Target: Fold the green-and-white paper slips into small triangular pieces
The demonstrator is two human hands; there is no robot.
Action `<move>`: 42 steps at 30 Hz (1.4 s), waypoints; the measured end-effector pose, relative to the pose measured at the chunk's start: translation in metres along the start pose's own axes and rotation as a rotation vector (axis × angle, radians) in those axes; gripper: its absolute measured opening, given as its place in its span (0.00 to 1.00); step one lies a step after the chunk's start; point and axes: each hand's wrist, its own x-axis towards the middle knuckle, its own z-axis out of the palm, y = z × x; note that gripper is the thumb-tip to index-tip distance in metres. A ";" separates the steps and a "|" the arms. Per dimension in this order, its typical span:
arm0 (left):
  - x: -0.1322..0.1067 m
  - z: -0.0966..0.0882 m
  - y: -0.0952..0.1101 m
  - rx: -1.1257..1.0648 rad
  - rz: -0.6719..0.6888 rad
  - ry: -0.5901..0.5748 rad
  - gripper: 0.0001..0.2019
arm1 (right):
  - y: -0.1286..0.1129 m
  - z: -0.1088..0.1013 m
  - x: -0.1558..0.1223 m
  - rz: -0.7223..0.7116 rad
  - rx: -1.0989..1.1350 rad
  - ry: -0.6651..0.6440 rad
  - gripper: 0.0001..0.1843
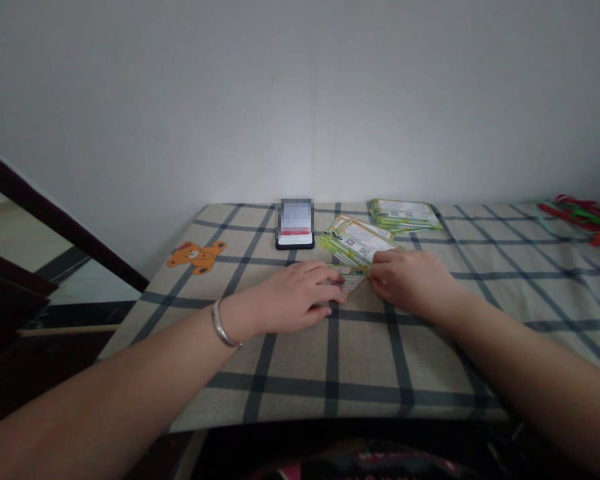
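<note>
My left hand lies over the left part of a printed paper card, its fingers spread and flat. At the card's right end, my right hand is closed with fingertips pinched on the corner. Only a small slanted piece of that card shows between the hands. Just behind it lies a loose fan of green-and-white printed cards, partly covered by my right hand. A silver bangle circles my left wrist.
A stack of similar cards lies near the wall. A phone with a lit screen rests behind my left hand. An orange bear cutout is at the left of the checked tablecloth. Red and green strips lie far right.
</note>
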 end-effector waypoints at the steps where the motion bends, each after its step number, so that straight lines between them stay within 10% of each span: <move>1: 0.000 -0.001 0.000 -0.005 -0.001 -0.009 0.12 | 0.000 0.000 0.000 0.004 -0.008 -0.007 0.11; 42: 0.004 0.005 -0.003 0.158 -0.056 0.142 0.08 | -0.001 0.012 -0.001 -0.268 0.187 0.331 0.12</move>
